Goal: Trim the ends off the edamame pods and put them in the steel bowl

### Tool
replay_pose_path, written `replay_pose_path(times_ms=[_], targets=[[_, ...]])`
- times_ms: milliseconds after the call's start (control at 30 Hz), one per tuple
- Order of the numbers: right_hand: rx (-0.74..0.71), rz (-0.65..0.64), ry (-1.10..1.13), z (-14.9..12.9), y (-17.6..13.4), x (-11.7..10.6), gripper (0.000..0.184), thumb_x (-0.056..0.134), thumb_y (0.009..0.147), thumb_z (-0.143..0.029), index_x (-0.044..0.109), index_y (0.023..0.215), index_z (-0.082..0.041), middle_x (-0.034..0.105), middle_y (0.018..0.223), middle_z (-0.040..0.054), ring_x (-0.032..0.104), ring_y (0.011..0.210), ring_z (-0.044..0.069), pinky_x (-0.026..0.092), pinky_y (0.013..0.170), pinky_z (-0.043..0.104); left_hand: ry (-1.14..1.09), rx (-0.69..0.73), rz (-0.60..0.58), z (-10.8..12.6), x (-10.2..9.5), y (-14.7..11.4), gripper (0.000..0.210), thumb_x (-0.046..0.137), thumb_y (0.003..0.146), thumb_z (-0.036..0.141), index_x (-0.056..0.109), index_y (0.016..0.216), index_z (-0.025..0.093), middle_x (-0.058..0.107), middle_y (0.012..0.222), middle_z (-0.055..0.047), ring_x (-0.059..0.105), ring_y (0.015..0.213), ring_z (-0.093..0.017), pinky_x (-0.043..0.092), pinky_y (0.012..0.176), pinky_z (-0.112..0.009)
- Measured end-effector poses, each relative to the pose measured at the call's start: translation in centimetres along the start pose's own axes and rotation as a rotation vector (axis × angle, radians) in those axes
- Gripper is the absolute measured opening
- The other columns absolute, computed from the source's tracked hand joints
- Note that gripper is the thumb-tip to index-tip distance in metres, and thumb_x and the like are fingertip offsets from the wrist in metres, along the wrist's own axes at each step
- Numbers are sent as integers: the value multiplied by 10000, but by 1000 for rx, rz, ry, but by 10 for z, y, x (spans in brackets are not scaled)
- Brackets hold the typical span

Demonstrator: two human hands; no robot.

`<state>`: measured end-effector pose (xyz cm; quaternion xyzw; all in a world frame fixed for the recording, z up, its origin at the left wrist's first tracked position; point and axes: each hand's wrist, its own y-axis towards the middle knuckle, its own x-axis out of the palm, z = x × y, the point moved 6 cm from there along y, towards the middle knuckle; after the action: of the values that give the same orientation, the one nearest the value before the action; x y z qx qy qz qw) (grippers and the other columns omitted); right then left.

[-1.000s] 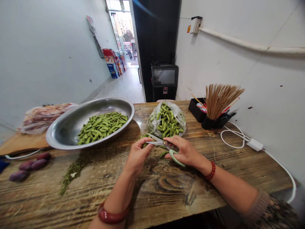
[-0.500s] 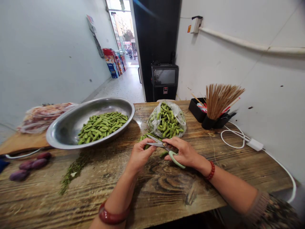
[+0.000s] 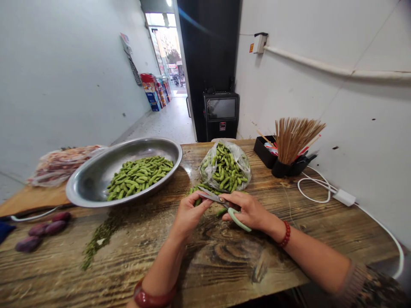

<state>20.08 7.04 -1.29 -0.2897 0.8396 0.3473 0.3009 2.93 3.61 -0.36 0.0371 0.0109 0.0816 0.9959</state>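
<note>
My right hand (image 3: 247,210) grips a pair of scissors (image 3: 236,219) with pale green handles, their blades pointing left. Between the thumb and fingers of my left hand (image 3: 189,216) is an edamame pod (image 3: 198,201), mostly hidden; the blade tips lie right by it. Just beyond my hands, a clear plastic bag (image 3: 208,164) stands full of edamame pods (image 3: 226,167), and loose pods spill out in front of it. To the left, a wide metal basin (image 3: 91,177) holds a heap of pods (image 3: 139,176).
Trimmings (image 3: 98,244) lie below the basin, beside several purple tubers (image 3: 38,229). A bagged pinkish food (image 3: 62,164) rests on a wooden board (image 3: 19,203) at far left. Skewers (image 3: 295,139) stand in a black holder (image 3: 281,169) at right, near a white cable (image 3: 380,226).
The scissor blades have come closer together. Both hands stay in nearly the same place over the table, and the whole view has shifted slightly downward.
</note>
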Motion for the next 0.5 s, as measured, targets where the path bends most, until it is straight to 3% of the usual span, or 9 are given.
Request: replay_pose_path(times_ms=[233, 367, 500], targets=[[87, 109, 88, 11, 1, -2, 492, 726, 767, -404, 626, 1192, -176, 678, 1007, 91, 629, 840, 185, 507, 768, 312, -136, -135, 59, -9, -3, -1, 215, 743, 680, 308, 598, 750, 165, 468, 526, 69, 324, 431, -50, 234, 421, -176], [109, 102, 51, 9, 2, -4, 546, 747, 745, -380, 596, 1233, -186, 646, 922, 65, 589, 760, 166, 500, 708, 301, -251, -191, 46, -10, -2, -1, 265, 744, 668, 297, 575, 818, 158, 600, 637, 23, 357, 437, -36, 210, 402, -158], [63, 82, 50, 1, 3, -6, 625, 775, 717, -338, 545, 1284, -209, 620, 966, 59, 576, 816, 169, 496, 750, 307, -361, -210, 38, -11, -3, 0, 317, 776, 641, 289, 574, 848, 157, 641, 685, 5, 373, 442, -33, 199, 390, -150]])
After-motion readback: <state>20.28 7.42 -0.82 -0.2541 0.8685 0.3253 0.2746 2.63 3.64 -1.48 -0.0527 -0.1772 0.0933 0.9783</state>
